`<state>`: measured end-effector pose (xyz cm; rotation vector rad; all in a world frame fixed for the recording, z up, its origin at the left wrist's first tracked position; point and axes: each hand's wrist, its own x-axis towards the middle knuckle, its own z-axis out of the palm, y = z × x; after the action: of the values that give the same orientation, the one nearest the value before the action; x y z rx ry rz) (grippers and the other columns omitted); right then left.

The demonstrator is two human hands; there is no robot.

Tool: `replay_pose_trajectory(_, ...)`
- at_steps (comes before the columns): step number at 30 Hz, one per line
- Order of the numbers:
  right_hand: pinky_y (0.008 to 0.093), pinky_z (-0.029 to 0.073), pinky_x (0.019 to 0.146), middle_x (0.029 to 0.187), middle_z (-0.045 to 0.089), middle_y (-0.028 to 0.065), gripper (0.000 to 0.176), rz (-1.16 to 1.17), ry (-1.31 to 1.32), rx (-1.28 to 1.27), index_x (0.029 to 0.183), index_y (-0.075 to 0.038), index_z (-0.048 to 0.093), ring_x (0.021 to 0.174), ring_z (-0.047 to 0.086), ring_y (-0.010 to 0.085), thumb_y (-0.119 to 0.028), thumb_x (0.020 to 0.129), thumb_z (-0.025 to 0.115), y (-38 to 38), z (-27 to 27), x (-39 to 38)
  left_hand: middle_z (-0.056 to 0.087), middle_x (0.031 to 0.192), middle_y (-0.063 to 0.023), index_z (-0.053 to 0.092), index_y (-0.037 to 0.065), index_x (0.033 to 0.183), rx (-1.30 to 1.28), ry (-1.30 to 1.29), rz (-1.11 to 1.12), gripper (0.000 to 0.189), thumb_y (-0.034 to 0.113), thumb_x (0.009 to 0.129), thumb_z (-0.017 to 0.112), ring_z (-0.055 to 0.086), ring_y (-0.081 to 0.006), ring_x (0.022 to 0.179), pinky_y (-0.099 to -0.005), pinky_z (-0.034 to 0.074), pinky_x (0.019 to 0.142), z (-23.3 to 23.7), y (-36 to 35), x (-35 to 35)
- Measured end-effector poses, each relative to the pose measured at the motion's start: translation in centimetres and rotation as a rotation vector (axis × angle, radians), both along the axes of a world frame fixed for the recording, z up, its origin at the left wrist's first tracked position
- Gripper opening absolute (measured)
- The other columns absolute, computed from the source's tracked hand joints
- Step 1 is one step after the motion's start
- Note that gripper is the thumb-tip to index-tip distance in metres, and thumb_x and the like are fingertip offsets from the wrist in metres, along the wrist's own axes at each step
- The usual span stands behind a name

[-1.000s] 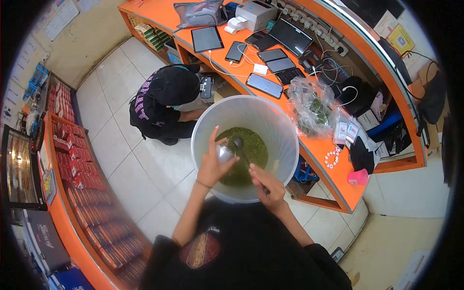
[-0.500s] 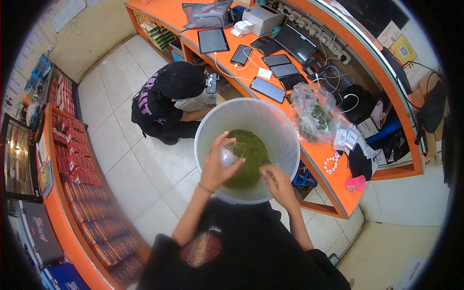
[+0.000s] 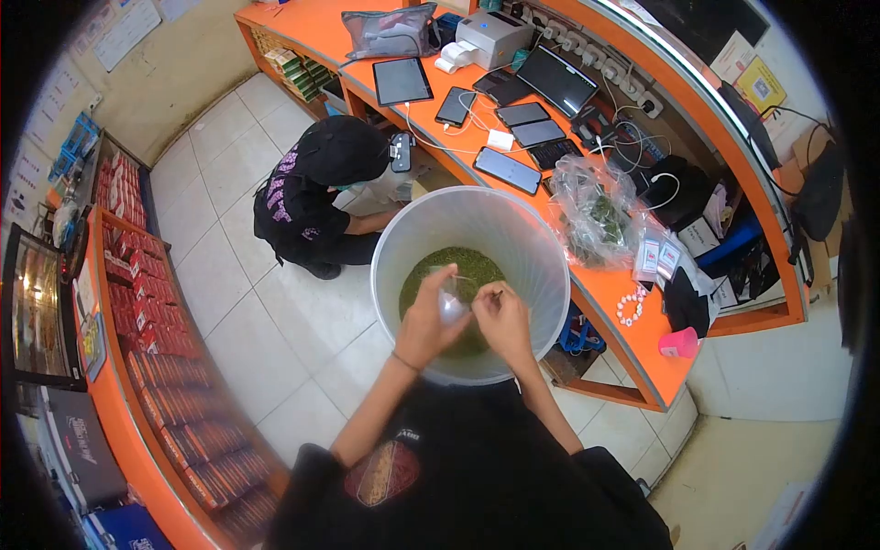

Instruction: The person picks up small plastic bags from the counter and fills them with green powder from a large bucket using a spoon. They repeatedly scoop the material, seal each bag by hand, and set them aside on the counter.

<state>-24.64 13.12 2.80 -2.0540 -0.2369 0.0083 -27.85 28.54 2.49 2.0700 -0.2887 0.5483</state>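
A large translucent tub (image 3: 541,243) stands in front of me, its bottom covered with a loose, shredded green material (image 3: 467,264). Over it, my left hand (image 3: 424,323) is curled around a small clear plastic bag (image 3: 450,306), thumb on the near side and fingers on the far side. My right hand (image 3: 502,321) is close beside the bag with fingertips pinched together. Something small and dark shows at those fingertips; I cannot tell what it is.
Another person in dark clothes (image 3: 316,197) crouches just beyond the tub. On the right, an orange counter (image 3: 587,307) carries phones, a tablet (image 3: 403,81), a label printer (image 3: 495,37), a plastic bag of green material (image 3: 600,215) and a pink cup (image 3: 678,344). Stocked shelves (image 3: 174,376) line the left.
My right hand has moved left and up, from the tub's right side to the plastic bag. My left hand has shifted slightly right and down, still holding the bag.
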Motion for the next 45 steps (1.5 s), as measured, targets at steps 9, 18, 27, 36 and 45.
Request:
replay_pose_trajectory(9, 0.0393, 0.047, 0.067, 0.08, 0.053, 0.0138, 0.013, 0.379, -0.086, -0.221, 0.083, 0.002, 0.058, 0.071, 0.059, 0.0309, -0.009, 0.079, 0.065, -3.5, 0.3, 3.3, 0.052, 0.132, -0.0147, 0.052, 0.008, 0.131, 0.044, 0.216, 0.0, 0.059, 0.013, 0.077, 0.076, 0.054, -0.0364, 0.119, -0.0413, 0.046, 0.099, 0.3, 1.3, 0.0)
replay_pose_trajectory(18, 0.0247, 0.042, 0.063, 0.085, 0.056, 0.0009, 0.01, 0.353, 0.27, 0.34, 0.091, -0.001, 0.061, 0.072, 0.053, 0.0078, -0.01, 0.091, 0.063, -3.8, 2.8, 2.0, 0.065, 0.081, -0.0009, 0.062, 0.004, 0.105, -0.385, 0.523, -0.15, 0.022, 0.02, 0.09, 0.069, 0.057, -0.0068, 0.06, -0.0221, 0.044, 0.052, -0.6, 2.1, 0.2)
replay_pose_trajectory(27, 0.0199, 0.038, 0.057, 0.071, 0.053, -0.003, 0.008, 0.13, 0.007, 0.28, 0.092, -0.003, 0.059, 0.063, 0.05, 0.0044, -0.01, 0.094, 0.058, -1.8, -1.4, 0.1, 0.06, 0.073, 0.0025, 0.063, 0.005, 0.104, -0.59, 0.541, -0.051, 0.024, 0.027, 0.093, 0.066, 0.051, -0.0032, 0.053, -0.019, 0.038, 0.044, 0.2, 1.6, 0.2)
replay_pose_trajectory(36, 0.0254, 0.041, 0.057, 0.072, 0.057, 0.0044, 0.008, 0.114, -0.115, 0.27, 0.088, 0.0, 0.059, 0.063, 0.052, 0.0087, -0.006, 0.086, 0.063, -0.5, -0.4, -0.6, 0.059, 0.073, 0.0027, 0.066, 0.005, 0.098, -0.573, 0.512, -0.037, 0.02, 0.024, 0.093, 0.067, 0.049, -0.0029, 0.053, -0.0199, 0.038, 0.046, -0.1, 1.5, -0.2)
replay_pose_trajectory(45, 0.0269, 0.043, 0.057, 0.074, 0.059, 0.0052, 0.007, 0.168, -0.068, 0.256, 0.087, 0.0, 0.06, 0.062, 0.054, 0.01, -0.006, 0.085, 0.064, -0.5, 0.0, -1.3, 0.068, 0.08, -0.0047, 0.068, 0.002, 0.096, -0.282, 0.239, -0.128, 0.016, 0.016, 0.089, 0.069, 0.062, -0.0102, 0.068, -0.0253, 0.048, 0.061, 0.1, 0.8, -0.2)
